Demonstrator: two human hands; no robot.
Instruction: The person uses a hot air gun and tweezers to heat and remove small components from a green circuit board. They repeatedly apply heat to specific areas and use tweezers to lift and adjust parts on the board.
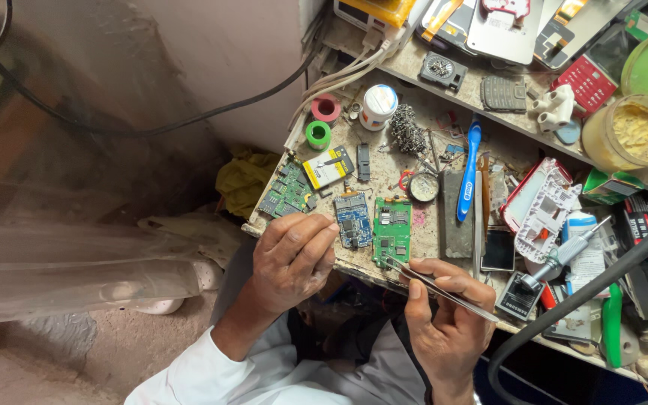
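Tweezers [444, 289] lie clamped in the right hand [448, 315], whose fingers [455, 283] close on them, tips down on the near end of a green board [392, 232] at the counter's [421, 247] near edge. Just left of it sits a blue board [353, 219], and the left hand [292, 259] rests there with its fingers [322, 238] bunched together at that board's near left corner, holding nothing I can make out. Farther left lies another green board [288, 191] beside a yellow battery [327, 166]. A blue toothbrush [469, 169] lies to the right, farther back, and green and red tape rolls [319, 134] sit at the far left.
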